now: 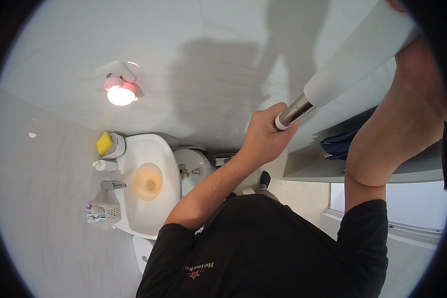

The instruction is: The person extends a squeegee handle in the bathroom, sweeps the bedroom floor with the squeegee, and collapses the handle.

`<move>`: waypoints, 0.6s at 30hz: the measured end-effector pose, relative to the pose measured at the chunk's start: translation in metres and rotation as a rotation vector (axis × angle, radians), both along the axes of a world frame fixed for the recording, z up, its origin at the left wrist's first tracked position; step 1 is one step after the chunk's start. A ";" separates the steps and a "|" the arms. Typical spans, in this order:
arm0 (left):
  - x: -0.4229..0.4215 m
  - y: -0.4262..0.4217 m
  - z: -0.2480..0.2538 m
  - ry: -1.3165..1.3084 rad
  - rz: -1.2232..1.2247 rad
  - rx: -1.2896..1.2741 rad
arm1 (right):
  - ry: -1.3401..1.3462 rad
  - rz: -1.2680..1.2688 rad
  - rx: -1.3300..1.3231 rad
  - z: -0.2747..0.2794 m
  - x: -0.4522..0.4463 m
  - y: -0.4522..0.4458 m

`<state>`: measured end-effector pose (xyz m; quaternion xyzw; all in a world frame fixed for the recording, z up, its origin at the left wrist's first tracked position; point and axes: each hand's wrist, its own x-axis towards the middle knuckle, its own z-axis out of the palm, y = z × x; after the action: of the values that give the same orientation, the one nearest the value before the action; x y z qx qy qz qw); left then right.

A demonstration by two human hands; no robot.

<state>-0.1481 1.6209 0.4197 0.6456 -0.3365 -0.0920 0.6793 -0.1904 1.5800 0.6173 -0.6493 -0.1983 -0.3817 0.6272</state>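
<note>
A thick white telescopic pole (pixel 358 55) slants from the upper right toward the middle of the head view. Its narrower metal section (pixel 297 110) ends in a white collar at my left hand (pixel 268 133), which is closed around that lower end. Farther up, my right hand (pixel 418 62) is at the wide white part by the view's edge. One fingertip shows on the pole's far side, so this hand appears wrapped round it; most of its fingers are hidden or cut off. The pole's upper end lies out of view.
On the left is a white sink (pixel 134 218) with brownish water and a faucet (pixel 113 185). Baskets (pixel 115 146), a yellow sponge (pixel 104 143) and a bottle (pixel 105 165) line its edge. A lit pink lamp (pixel 121 93) is on the wall. Dark cloth (pixel 340 145) lies at a grey shelf (pixel 308 166).
</note>
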 end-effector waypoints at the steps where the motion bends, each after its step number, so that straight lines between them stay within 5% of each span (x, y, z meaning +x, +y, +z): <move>1: -0.001 -0.001 0.001 -0.004 0.011 -0.019 | -0.001 -0.004 0.005 0.000 0.000 0.001; 13: -0.010 -0.005 0.039 0.036 -0.033 -0.009 | 0.019 -0.095 0.062 0.000 -0.011 -0.009; 18: -0.009 -0.007 0.013 0.038 -0.014 0.027 | 0.008 -0.142 0.053 -0.002 -0.008 -0.005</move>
<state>-0.1573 1.6135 0.4324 0.6505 -0.3267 -0.1134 0.6763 -0.1984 1.5750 0.6157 -0.6462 -0.1391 -0.4280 0.6163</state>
